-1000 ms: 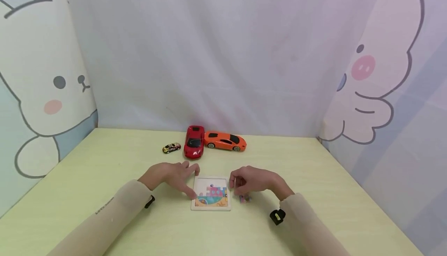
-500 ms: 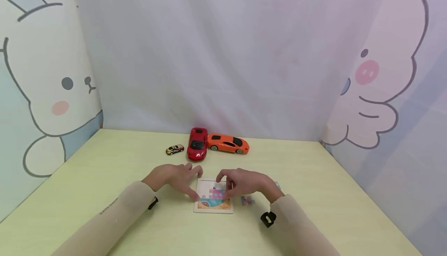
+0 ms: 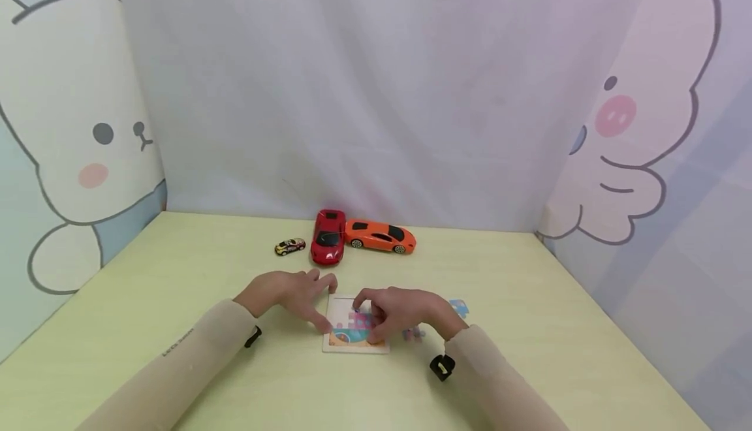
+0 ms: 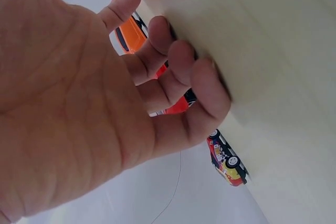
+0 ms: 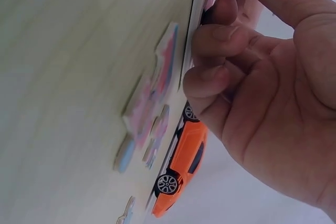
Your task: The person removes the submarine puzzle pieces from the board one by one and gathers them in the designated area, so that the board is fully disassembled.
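Note:
A small jigsaw puzzle (image 3: 344, 338) in a white frame lies on the table, with a teal and orange strip at the bottom and pink pieces above. My left hand (image 3: 294, 294) rests at its left side, thumb on the left edge and index finger by the top corner; in the left wrist view the other fingers bend against the table. My right hand (image 3: 399, 313) is over the puzzle's right half, thumb low and index finger higher, spread apart with pink pieces showing between them. Its other fingers (image 5: 220, 40) curl beside the frame. Both tips of that thumb and index finger are hidden in the right wrist view.
Loose puzzle pieces lie right of the frame, a pink one (image 3: 414, 334) and a light blue one (image 3: 459, 307) among them. Behind the puzzle stand a red toy car (image 3: 328, 238), an orange toy car (image 3: 380, 236) and a small patterned car (image 3: 290, 246). A white curtain (image 3: 376, 91) hangs behind.
My right hand has moved left from beside the frame to over the puzzle, and its thumb and index finger have spread. The light blue piece has come into view. The left hand keeps its place.

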`<action>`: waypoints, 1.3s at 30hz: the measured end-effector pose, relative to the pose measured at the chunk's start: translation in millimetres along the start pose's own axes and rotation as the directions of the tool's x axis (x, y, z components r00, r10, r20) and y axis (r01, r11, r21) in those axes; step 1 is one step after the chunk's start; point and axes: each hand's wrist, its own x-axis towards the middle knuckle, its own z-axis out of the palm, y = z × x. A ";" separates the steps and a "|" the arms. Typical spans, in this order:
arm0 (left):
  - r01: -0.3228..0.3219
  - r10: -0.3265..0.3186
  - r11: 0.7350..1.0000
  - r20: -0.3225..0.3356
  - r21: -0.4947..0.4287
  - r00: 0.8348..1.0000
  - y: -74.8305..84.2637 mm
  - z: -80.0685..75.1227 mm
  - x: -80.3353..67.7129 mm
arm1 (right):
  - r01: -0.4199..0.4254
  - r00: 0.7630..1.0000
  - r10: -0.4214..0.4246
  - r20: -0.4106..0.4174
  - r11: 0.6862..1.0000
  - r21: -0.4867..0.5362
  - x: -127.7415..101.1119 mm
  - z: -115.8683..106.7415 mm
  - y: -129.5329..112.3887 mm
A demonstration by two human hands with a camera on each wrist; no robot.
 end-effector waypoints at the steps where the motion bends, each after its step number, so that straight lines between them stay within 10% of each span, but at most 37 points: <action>1: 0.000 0.000 1.000 0.000 0.001 1.000 -0.7 -0.3 -0.1 | -0.007 1.000 0.007 0.001 1.000 0.004 0.5 0.1 -0.2; 39: -0.002 0.002 1.000 -0.010 -0.031 1.000 -4.1 -0.5 -1.0 | -0.030 1.000 0.029 0.006 0.999 0.043 0.1 -0.7 -5.2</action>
